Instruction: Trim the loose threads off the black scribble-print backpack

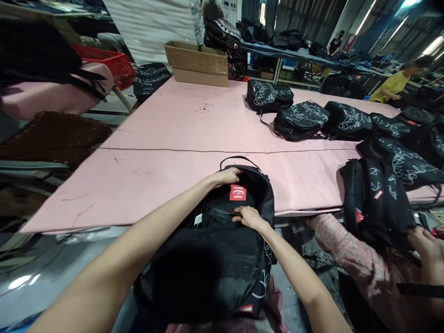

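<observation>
Close by, we have a black bag at the table's near edge, unzipped, its upper part lying over that edge and its lower part hanging on our side of the table. Our right hand is at the inner pocket, fingers drawn together on a slim dark item, too small for us to name. A white tag shows left of that pocket. Our left hand, nearer the table's middle, grips the rim of the bag's opening; below it we see a red label. At the table's right near edge, a co-worker's hand is beside another bag; we cannot tell its grip. Left of the table stand a brown seat and, farther off, a red crate. More bags lie along the table's right side, white drawings on them. A carton sits at the table's far edge. Beyond the table's far right, we see a person in yellow.
</observation>
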The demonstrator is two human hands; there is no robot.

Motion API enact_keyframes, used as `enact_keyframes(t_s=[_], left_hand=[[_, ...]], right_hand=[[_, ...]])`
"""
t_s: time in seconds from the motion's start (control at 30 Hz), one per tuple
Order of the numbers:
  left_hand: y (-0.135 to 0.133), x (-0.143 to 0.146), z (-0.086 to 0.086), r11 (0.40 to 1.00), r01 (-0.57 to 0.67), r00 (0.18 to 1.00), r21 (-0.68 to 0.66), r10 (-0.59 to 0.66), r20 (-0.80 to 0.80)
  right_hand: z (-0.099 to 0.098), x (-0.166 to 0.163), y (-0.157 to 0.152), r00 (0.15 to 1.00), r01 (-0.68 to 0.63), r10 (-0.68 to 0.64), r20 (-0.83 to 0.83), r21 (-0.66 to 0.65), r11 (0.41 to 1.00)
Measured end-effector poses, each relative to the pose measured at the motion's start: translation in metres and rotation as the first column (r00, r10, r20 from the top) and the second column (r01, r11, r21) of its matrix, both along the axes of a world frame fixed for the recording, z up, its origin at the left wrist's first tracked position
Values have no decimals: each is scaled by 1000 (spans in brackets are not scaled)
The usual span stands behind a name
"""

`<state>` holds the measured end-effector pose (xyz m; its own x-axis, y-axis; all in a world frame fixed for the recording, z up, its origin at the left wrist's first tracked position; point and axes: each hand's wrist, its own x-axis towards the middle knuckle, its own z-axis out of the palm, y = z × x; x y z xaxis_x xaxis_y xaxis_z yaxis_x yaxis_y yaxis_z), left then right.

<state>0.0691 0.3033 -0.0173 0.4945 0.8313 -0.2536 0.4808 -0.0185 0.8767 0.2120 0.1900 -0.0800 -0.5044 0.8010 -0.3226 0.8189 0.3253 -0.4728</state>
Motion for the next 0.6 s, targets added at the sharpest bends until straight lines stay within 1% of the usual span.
enact_keyframes(t_s=[0.07,0.13,0.3,0.4,0.47,0.5,0.53,0.57,0.6], left_hand=[[-6,-5,5,999,-13,999,-49,16,43],[-19,-12,7,995,-24,997,-101,32,77],[-46,-34,14,974,-14,991,-228,44,127],[-65,-55,20,949,-90,984,-302,133,122],[-82,-75,26,942,-183,968,-283,222,114],[-92,-87,28,932,-245,951,-267,284,120],[-103,-100,31,914,-314,924,-257,356,137],[-115,-114,32,881,-395,881,-261,444,163],[-127,-128,32,828,-490,818,-274,545,183]], right_hand=[[-1,1,2,1000,4,-4,-14,-3,1000],[-4,0,2,1000,6,-6,-30,0,1000],[-8,-2,-6,994,28,-22,-103,52,998],[-4,-1,-9,979,54,-31,-201,108,993],[3,8,-7,959,96,-49,-278,158,983],[7,17,-7,940,148,-82,-330,182,972],[11,29,-7,901,239,-143,-410,194,951],[14,43,-8,831,363,-230,-506,181,914],[16,59,-12,722,502,-328,-610,134,855]])
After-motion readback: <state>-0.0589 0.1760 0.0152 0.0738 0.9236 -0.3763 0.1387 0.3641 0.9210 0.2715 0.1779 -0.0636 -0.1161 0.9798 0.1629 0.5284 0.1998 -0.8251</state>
